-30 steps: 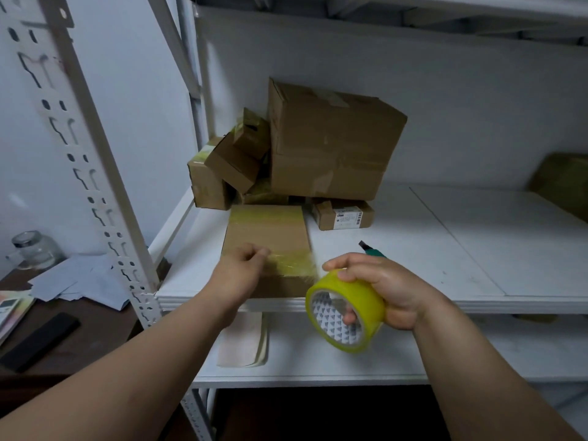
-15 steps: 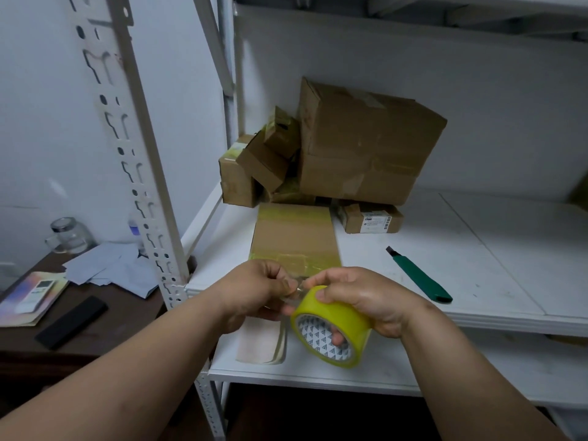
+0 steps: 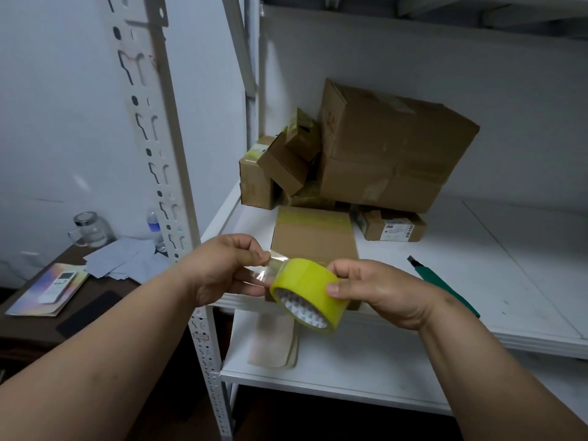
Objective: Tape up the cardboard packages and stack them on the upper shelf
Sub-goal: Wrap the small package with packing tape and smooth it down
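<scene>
My right hand point(image 3: 378, 292) holds the roll of yellow-tinted clear packing tape point(image 3: 307, 292) in front of the white shelf's point(image 3: 477, 275) front edge, its grip closed round the roll with the thumb on the near rim and the fingers over the top. My left hand point(image 3: 222, 268) pinches the loose clear end of the tape point(image 3: 273, 265) between thumb and forefinger, drawn a little way off the roll. Just behind the roll lies the flat brown cardboard package point(image 3: 315, 240) on the shelf, a band of tape across its far end, its near end hidden by the roll and my hands. Beyond it, against the back wall, sits a heap of cardboard boxes: a large brown cardboard box point(image 3: 391, 148) resting on a small flat labelled carton point(image 3: 393, 226), with several smaller brown boxes point(image 3: 280, 167) tilted and leaning to its left. To the right of my right hand a green-handled utility knife point(image 3: 439, 281) lies on the shelf. A lower white shelf point(image 3: 350, 374) carries a pale folded sheet point(image 3: 273, 342). Left of the perforated white metal upright point(image 3: 165, 173) stands a dark wooden desk point(image 3: 35, 326) with loose grey papers point(image 3: 124, 261), a glass jar point(image 3: 89, 229), a small water bottle point(image 3: 153, 222) and a white remote control point(image 3: 59, 286) on a colourful booklet.
</scene>
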Demonstrator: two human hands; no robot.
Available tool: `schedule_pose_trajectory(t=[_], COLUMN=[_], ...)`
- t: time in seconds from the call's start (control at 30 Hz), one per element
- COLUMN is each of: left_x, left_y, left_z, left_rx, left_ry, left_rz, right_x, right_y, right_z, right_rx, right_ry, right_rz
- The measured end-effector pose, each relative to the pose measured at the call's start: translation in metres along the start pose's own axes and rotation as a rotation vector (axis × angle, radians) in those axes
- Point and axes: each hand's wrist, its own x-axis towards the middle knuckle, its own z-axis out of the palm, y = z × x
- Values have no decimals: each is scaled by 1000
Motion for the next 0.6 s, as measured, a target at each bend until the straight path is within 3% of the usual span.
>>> schedule_pose_trajectory(t=[0.13, 0.3, 0.6], left_x=[5, 15, 37], left_y=[-1, 1, -4], left_z=[-7, -15, -31], left_rx=[-82, -118, -130], left_ry=[47, 146, 272], left_rz=[19, 29, -43], right_x=[2, -2, -11], right_y=[-11, -26, -15], right_z=[-9, -33, -79], right_rx=[-56, -487, -521], right_ry=[118, 342, 647], right_rz=[-30, 43, 67])
